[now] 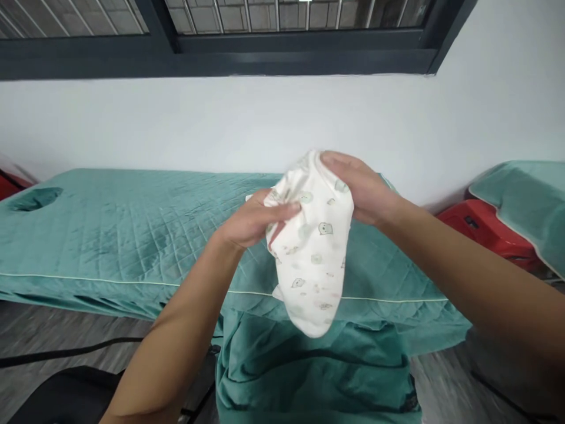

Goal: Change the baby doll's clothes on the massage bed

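You held the white printed cloth [315, 265] up above the green quilted bed [132, 235], its rounded lower end hanging toward the near edge. Your left hand [258, 218] pinched its left side, thumb across the front. Your right hand [359, 185] gripped its far right edge, fingers partly hidden. A red object [485, 229] sat to the right, near the white wall [220, 123].
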Demonstrator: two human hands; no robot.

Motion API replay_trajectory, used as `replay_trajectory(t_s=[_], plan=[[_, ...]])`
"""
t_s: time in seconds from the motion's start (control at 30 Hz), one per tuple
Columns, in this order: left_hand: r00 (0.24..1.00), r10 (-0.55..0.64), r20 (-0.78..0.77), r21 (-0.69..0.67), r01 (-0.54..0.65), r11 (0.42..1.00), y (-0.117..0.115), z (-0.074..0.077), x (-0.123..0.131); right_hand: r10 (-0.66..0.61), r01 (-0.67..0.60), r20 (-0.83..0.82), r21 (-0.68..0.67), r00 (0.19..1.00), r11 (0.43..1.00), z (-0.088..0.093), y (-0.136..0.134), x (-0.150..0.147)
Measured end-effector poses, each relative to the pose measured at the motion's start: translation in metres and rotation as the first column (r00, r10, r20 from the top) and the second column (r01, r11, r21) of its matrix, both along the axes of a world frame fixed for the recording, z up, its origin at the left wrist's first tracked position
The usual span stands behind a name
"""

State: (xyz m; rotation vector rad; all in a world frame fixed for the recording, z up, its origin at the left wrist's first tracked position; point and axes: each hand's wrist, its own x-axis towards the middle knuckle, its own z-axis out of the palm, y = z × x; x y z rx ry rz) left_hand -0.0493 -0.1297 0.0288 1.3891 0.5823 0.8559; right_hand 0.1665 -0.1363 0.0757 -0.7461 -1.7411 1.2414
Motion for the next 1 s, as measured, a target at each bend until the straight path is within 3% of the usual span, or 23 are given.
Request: replay_trajectory(t_s=[0.1,0.17,0.23,0.33,0.43,0.57,0.67,0.83,0.93,1.0], plan=[[0.973,0.162,0.164,-0.019,-0.161,0.987,0.000,0.004,0.005,0.184,-0.172,0.201,-0.074,0.962,0.982,-0.010,-0.002,0.009],[0.944,0.219,0.248,-0.033,-0.218,0.975,0.000,0.007,0.011,0.251,-0.223,0.324,-0.120,0.912,0.967,-0.012,-0.004,0.011],[0.926,0.250,0.283,-0.032,-0.251,0.967,0.000,0.010,0.015,0.226,-0.203,0.357,-0.101,0.906,0.974,-0.012,-0.005,0.010],[0.930,0.253,0.266,-0.004,-0.262,0.965,0.002,0.010,0.019,0.097,-0.100,0.257,0.000,0.961,0.995,-0.009,-0.006,0.005],[0.964,0.188,0.190,0.011,-0.194,0.981,0.003,0.008,0.019,-0.024,0.021,0.119,0.024,0.993,0.999,-0.009,-0.003,0.002],[0.999,-0.018,0.031,0.001,0.018,1.000,-0.003,-0.005,0.018,-0.192,0.191,-0.066,-0.022,0.979,0.981,-0.015,0.003,0.002],[0.995,-0.094,-0.033,-0.056,0.093,0.994,-0.009,-0.016,0.021,-0.239,0.232,-0.139,-0.067,0.961,0.971,-0.019,0.004,0.004],[0.986,0.131,0.106,-0.076,-0.123,0.989,-0.011,-0.023,0.029,-0.133,0.110,-0.132,-0.173,0.982,0.979,-0.028,-0.002,0.010],[0.961,0.220,0.167,-0.056,-0.213,0.975,-0.008,-0.018,0.034,0.059,-0.049,0.048,-0.186,0.997,0.981,-0.031,-0.007,0.012],[0.958,0.232,0.171,-0.046,-0.227,0.973,-0.008,-0.014,0.037,0.193,-0.147,0.192,-0.232,0.962,0.962,-0.031,-0.011,0.011]])
